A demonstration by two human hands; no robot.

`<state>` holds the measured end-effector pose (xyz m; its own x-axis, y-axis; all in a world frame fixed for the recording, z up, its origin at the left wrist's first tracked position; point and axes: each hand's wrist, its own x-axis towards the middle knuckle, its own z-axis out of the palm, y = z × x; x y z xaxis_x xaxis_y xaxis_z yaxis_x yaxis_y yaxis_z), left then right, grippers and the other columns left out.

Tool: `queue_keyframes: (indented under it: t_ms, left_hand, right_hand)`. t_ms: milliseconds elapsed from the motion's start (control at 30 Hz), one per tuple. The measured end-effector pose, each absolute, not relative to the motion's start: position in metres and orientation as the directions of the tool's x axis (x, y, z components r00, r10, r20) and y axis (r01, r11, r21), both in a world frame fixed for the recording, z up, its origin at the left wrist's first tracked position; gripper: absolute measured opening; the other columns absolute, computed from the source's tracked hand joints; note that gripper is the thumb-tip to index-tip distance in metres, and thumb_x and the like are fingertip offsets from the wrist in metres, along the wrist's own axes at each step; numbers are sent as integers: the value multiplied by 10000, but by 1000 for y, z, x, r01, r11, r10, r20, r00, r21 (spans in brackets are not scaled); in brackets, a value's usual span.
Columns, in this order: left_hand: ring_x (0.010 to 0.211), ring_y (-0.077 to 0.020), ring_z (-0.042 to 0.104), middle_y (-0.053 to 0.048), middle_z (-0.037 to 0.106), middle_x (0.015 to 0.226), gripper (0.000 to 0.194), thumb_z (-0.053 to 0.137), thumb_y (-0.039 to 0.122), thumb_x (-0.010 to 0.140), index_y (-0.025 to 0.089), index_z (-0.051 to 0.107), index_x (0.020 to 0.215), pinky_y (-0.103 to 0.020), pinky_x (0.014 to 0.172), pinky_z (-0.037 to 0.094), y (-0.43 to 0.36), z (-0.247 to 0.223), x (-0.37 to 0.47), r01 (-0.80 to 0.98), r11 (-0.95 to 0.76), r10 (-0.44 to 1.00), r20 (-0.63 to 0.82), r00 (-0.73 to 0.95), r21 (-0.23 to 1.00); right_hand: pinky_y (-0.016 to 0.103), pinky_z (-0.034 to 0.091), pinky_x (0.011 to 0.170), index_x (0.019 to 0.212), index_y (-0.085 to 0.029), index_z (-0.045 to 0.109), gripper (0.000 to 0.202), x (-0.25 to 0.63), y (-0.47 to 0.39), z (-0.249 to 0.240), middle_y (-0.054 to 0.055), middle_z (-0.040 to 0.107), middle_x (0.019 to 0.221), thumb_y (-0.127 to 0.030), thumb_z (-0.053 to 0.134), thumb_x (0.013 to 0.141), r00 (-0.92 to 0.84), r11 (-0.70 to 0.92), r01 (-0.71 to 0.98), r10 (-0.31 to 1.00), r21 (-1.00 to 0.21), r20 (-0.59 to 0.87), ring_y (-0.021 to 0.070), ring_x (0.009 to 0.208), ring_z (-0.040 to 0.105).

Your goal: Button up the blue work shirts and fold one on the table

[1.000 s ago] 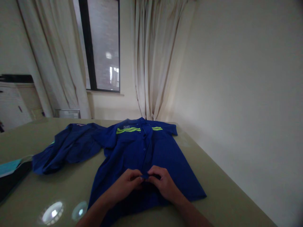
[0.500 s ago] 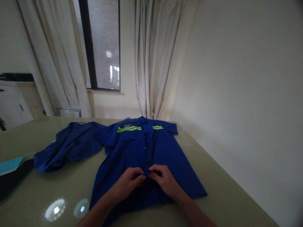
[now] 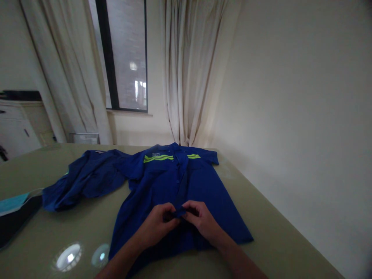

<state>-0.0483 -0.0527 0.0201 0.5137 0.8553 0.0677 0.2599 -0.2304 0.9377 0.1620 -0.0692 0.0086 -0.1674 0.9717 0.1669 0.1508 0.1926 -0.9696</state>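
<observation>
A dark blue short-sleeved shirt [image 3: 203, 186] with yellow-green stripes across the chest lies spread out, its collar at the far end. My left hand [image 3: 161, 223] pinches the front edge of the shirt near the lower middle. Close beside it, my right hand [image 3: 200, 219] grips the same front opening between thumb and fingers. A small fold of blue cloth stands up between the two hands. Fingertips hide whatever button may be there. Higher up the front, a button shows on the placket.
Left of the shirt lies a crumpled blue garment [image 3: 93, 178], touching its sleeve. A light blue face mask [image 3: 13, 203] rests on a dark flat object [image 3: 20, 223] at the left edge. The greenish table [image 3: 279, 240] meets a wall on the right; curtains [image 3: 192, 77] hang behind.
My left hand has shifted slightly to the left, and the fold of cloth between my hands shows a little more. The shirt's hem has moved slightly; the rest lies as before.
</observation>
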Motion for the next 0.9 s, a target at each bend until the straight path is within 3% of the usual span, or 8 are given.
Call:
queue_keyframes:
  t_ms: [233,500,700,900]
  left_hand:
    - [752,-155,543,21,607,772,319,532,462,963,199,668,841,-243,686,401,-55,28,-53,314,-312,833,100,544,897]
    - [759,-140,502,22,572,802,250,612,424,924,181,659,884,-240,691,387,-53,19,-52,211,-251,802,81,592,945]
    - [733,-117,487,29,523,829,208,714,375,848,175,658,839,-228,655,375,-52,16,-48,85,-197,805,112,583,977]
    - [748,-125,548,11,569,854,179,650,360,905,195,670,841,-226,660,412,-61,32,-52,285,-415,790,187,583,864]
  right_hand:
    - [296,500,770,900,-207,751,254,160,-68,19,-1,720,835,-379,824,728,-227,52,49,973,-997,40,178,799,646]
    - [235,367,604,770,-185,687,123,164,-68,24,-49,602,663,-276,762,735,-221,58,216,975,-975,9,114,629,517]
    - [238,360,640,818,-183,696,160,164,-72,32,-39,627,723,-298,767,733,-317,47,131,948,-990,3,117,669,517]
    - [236,360,643,775,-181,684,180,165,-67,27,-50,609,686,-298,792,693,-333,28,119,943,-993,-13,109,647,499]
